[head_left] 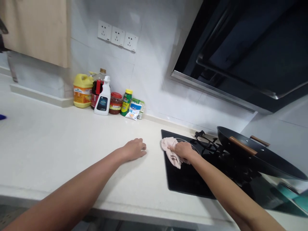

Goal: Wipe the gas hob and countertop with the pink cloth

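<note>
My right hand [184, 150] presses a crumpled pale pink cloth [171, 150] onto the left part of the black glass cooktop [183, 179], over its left burner ring. Its fingers are closed on the cloth and partly hidden by the back of the hand. To the left, my left hand [134, 149] is at the white countertop [84, 150] with loosely curled fingers, a small gap between thumb and fingers, and nothing held. Whether it rests on the surface is hard to tell.
A black wok [262, 154] with wooden handles sits on the cooktop's right side, near a burner grate [205, 141]. Along the wall stand a yellow jug [82, 91], a white spray bottle [103, 98], a red-lidded jar [115, 103] and packets [133, 111]. A dark range hood [240, 54] overhangs.
</note>
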A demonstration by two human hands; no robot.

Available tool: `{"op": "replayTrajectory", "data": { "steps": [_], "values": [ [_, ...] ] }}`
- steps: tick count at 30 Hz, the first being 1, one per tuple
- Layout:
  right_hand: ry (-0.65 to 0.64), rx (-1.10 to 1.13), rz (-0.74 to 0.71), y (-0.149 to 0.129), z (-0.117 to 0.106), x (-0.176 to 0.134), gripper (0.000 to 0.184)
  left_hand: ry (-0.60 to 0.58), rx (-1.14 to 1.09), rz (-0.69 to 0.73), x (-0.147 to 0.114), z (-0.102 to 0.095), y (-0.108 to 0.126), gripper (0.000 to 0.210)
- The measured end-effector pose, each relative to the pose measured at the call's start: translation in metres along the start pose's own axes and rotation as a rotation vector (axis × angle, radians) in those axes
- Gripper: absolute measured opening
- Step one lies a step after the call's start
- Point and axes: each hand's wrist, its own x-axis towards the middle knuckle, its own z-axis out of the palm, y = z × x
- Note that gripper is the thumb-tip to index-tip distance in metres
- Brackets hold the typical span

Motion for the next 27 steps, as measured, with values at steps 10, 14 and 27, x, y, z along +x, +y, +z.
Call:
{"op": "replayTrajectory", "data": {
  "steps": [10,14,27],
  "values": [
    [0.137,0.032,-0.152,0.026,-0.036,-0.047,0.054,0.015,0.004,0.025,-0.007,-0.004,0.004,0.029],
    [0.115,-0.136,-0.464,0.012,-0.022,-0.044,0.071,0.024,-0.004,0.017,-0.007,-0.003,0.002,0.030],
    [-0.005,-0.215,-0.422,0.008,-0.027,0.037,0.062,0.003,-0.013,0.007,-0.003,0.004,-0.003,0.031]
  ]
}}
